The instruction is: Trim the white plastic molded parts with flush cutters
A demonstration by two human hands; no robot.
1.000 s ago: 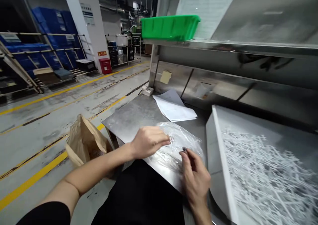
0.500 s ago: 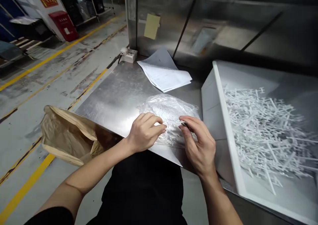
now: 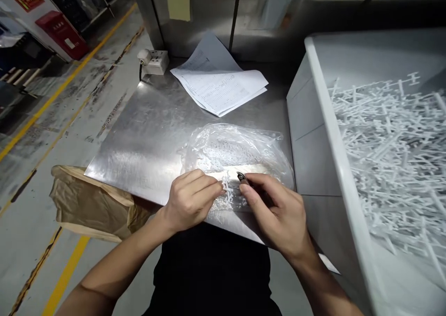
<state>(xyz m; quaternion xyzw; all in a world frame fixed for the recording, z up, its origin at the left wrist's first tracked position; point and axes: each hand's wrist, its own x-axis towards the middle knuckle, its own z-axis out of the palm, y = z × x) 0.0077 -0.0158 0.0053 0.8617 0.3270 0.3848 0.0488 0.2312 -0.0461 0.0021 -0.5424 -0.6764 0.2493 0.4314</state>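
Observation:
My left hand [image 3: 193,199] is closed, pinching a small white branched plastic piece [image 3: 228,190] between thumb and fingertips. Facing it, my right hand [image 3: 278,207] grips a small metal nail clipper [image 3: 241,177], its jaw end pointing toward the white piece with a small gap between them. Part of the clipper is hidden by my fingers. Beneath both hands a clear plastic bag [image 3: 240,141] lies on the metal table, with many tiny bits showing through it.
To the right stands a white bin [image 3: 324,107] heaped with white plastic sprues [image 3: 400,162]. Printed papers [image 3: 223,90] and a power socket [image 3: 156,62] sit at the back of the metal table [image 3: 139,134]. An open brown paper bag [image 3: 94,209] is at the left, below the table edge.
My right hand with the nail clipper has come left, closer to my left hand. The white piece now shows more clearly. The camera view has tilted down and moved nearer.

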